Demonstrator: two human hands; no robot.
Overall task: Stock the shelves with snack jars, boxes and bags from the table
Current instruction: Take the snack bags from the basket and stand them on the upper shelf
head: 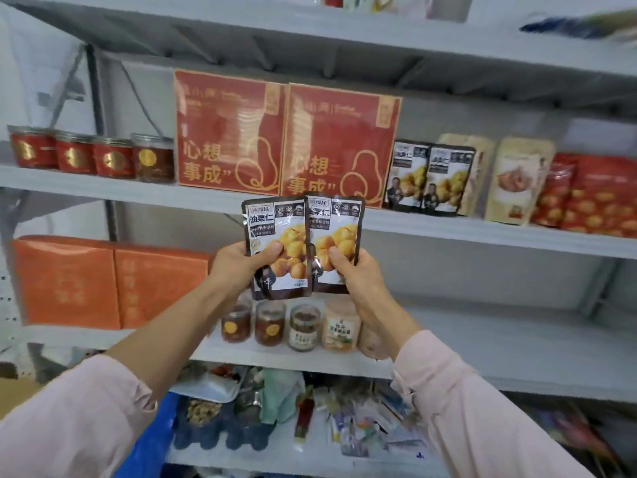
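Both arms up, pink sleeves (86, 419) at 7 and 5 o'clock.
We have the left hand (238, 267) gripping the left bag (279, 236) near its bottom edge, fingers curled behind and thumb on the front. The right hand (358, 274) does the same on the right bag (339, 232).
Both are dark chestnut bags, upright and side by side with inner edges meeting. We can't tell which overlaps. They're held in the air at frame centre, in front of the shelving, on no shelf.

Shelving is grey metal with four boards in view:
- Bottom shelf (275, 458), 6 o'clock: loose heap of small packets (362, 419) and a plastic tray (210, 384), with a blue bag (151, 439) at 7. Blurred.
- Lower shelf (482, 339), just below the hands: a row of small jars (269, 326). Two orange boxes (103, 281) stand at 9. The right end is bare board.
- Middle shelf (103, 186), behind the bags: four red-label jars (76, 155) at 10 and two big red boxes (286, 139) at 12, touching. At 2 there are two matching chestnut bags (427, 177), then beige bags (517, 181), then red bags (593, 194) at 3.
- Top shelf (344, 39): we see the underside and brackets. The items on it are cut off.

White wall (34, 63) at 10, beyond the upright.
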